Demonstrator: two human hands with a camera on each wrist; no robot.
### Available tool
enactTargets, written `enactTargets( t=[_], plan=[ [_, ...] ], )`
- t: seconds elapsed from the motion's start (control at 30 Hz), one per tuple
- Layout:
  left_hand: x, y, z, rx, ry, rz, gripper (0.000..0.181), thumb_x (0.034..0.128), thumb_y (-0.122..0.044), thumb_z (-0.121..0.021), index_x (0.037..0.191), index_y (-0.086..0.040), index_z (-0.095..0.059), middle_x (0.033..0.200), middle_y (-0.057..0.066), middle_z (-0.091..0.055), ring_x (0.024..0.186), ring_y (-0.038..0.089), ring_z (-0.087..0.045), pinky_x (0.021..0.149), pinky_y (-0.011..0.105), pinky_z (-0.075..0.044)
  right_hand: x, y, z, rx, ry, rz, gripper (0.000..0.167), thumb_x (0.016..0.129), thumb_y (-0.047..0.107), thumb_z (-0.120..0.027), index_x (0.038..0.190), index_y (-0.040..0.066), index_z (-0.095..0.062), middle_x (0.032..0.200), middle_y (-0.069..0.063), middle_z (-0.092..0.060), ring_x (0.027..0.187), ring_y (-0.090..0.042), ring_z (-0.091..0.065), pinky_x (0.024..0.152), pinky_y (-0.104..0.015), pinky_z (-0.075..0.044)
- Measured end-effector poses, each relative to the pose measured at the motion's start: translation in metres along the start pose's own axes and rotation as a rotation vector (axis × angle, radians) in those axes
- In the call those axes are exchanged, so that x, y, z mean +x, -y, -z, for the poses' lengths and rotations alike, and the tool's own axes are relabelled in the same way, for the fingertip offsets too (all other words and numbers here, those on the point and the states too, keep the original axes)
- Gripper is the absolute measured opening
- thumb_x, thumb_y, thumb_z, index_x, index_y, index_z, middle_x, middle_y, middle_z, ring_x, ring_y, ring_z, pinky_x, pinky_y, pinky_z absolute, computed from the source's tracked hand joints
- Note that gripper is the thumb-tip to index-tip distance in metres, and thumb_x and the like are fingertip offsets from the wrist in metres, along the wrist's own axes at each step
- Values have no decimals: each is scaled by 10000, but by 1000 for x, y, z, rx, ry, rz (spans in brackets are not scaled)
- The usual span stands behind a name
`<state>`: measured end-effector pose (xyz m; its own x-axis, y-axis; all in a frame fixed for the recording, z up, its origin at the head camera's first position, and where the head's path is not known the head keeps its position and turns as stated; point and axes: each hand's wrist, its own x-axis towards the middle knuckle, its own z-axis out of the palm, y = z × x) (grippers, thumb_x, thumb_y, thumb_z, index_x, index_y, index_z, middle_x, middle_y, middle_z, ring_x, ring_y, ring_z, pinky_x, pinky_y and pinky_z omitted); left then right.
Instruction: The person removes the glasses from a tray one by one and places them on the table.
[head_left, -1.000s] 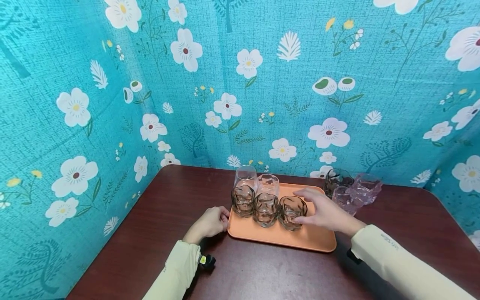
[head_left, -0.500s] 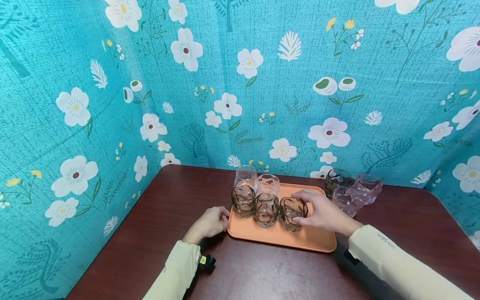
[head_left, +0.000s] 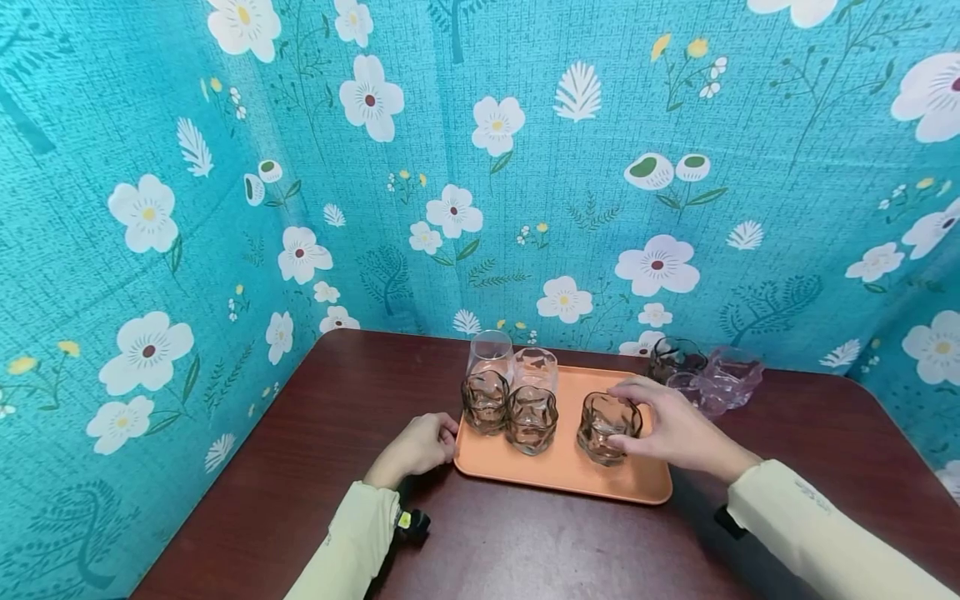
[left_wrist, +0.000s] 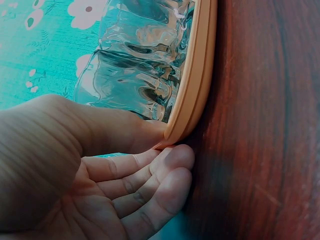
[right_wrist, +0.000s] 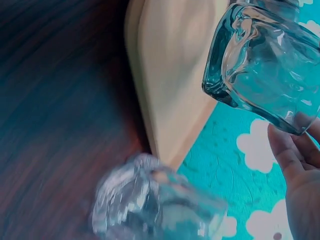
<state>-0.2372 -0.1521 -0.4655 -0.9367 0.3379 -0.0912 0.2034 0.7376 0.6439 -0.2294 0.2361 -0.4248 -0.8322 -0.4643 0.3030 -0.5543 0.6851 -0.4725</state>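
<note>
My right hand (head_left: 671, 425) grips a smoky, wavy-sided drinking glass (head_left: 600, 433) by its rim and side, over the right half of the orange tray (head_left: 562, 479). In the right wrist view this glass (right_wrist: 265, 75) is tilted, with the fingertips (right_wrist: 285, 145) at its rim. My left hand (head_left: 420, 446) pinches the tray's left edge; the left wrist view has the thumb (left_wrist: 125, 132) on the tray rim (left_wrist: 192, 85). Two more smoky glasses (head_left: 486, 408) stand on the tray's left side, with a tall clear glass (head_left: 491, 350) and a short clear glass (head_left: 536, 365) behind them.
Right of the tray, at the back of the dark wooden table (head_left: 810, 483), stand a smoky glass (head_left: 675, 360), a pinkish glass (head_left: 737, 379) and a clear glass (head_left: 693, 393). Flowered blue cloth (head_left: 585, 183) hangs close behind the table.
My right hand has moved right with the smoky glass, opening a gap between it and the other smoky glasses. The left hand has stayed at the tray's edge.
</note>
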Motion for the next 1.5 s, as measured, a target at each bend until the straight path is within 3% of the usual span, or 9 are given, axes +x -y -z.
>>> enactTargets(
  t=[0.37, 0.5, 0.6, 0.73, 0.9, 1.07, 1.2, 1.3, 1.5],
  plan=[
    [1, 3, -2, 18, -9, -22, 230, 761, 15, -582, 990, -3, -606, 731, -3, -557, 588, 106, -521, 571, 267, -432, -37, -11, 38, -141, -132, 29, 601, 675, 415, -827, 1174, 138, -638, 1117, 42, -569, 883, -121, -559, 652, -360, -477],
    [0, 2, -1, 13, -8, -29, 233, 759, 17, -581, 990, 0, -606, 730, -4, -558, 588, 104, -521, 575, 266, -433, -56, -14, 52, -203, -172, -1, 619, 633, 400, -857, 1153, 134, -650, 1133, 6, -578, 945, -180, -562, 653, -345, -465],
    [0, 1, 0, 10, -9, -32, 231, 758, 17, -580, 987, -1, -606, 727, -6, -558, 586, 101, -521, 575, 262, -432, -72, -21, 61, -224, -182, -43, 633, 615, 389, -869, 1147, 128, -648, 1125, -5, -573, 869, -134, -559, 610, -314, -447],
    [0, 1, 0, 13, -13, -33, 229, 756, 15, -583, 983, -1, -609, 723, -7, -555, 587, 101, -518, 573, 262, -429, -92, -37, 71, -218, -178, -95, 637, 614, 335, -879, 1153, 110, -624, 1092, -17, -549, 634, -20, -467, 482, -245, -380],
    [0, 2, 0, 6, -4, -24, 231, 762, 13, -585, 991, -4, -609, 728, -3, -552, 591, 110, -515, 572, 268, -426, -107, -62, 80, -265, -191, -159, 667, 604, 335, -882, 1153, 74, -606, 1074, -67, -542, 647, -26, -434, 461, -247, -355],
    [1, 2, -1, 21, -12, -33, 228, 764, 10, -586, 990, -6, -609, 730, -5, -550, 596, 105, -512, 578, 266, -426, -111, -86, 82, -282, -192, -243, 711, 600, 372, -878, 1153, 24, -597, 1047, -116, -537, 680, -92, -427, 493, -268, -340],
    [0, 2, -1, 25, -17, -38, 229, 763, 8, -583, 990, -4, -609, 730, -5, -550, 594, 102, -512, 577, 263, -426, -106, -103, 81, -256, -159, -311, 745, 629, 403, -857, 1170, -22, -572, 1070, -184, -519, 747, -223, -505, 521, -323, -390],
    [1, 2, -1, 22, -14, -34, 228, 767, 7, -577, 993, -4, -611, 726, -3, -553, 590, 103, -514, 577, 264, -426, -101, -111, 80, -234, -143, -342, 763, 650, 422, -840, 1184, -43, -556, 1094, -221, -513, 809, -329, -541, 542, -386, -431],
    [1, 2, -2, 16, -12, -27, 233, 769, -5, -572, 999, -8, -610, 720, -13, -559, 574, 95, -518, 562, 257, -425, -90, -118, 81, -187, -110, -360, 780, 691, 451, -806, 1225, -47, -530, 1140, -240, -506, 855, -363, -554, 559, -413, -458]
  ],
)
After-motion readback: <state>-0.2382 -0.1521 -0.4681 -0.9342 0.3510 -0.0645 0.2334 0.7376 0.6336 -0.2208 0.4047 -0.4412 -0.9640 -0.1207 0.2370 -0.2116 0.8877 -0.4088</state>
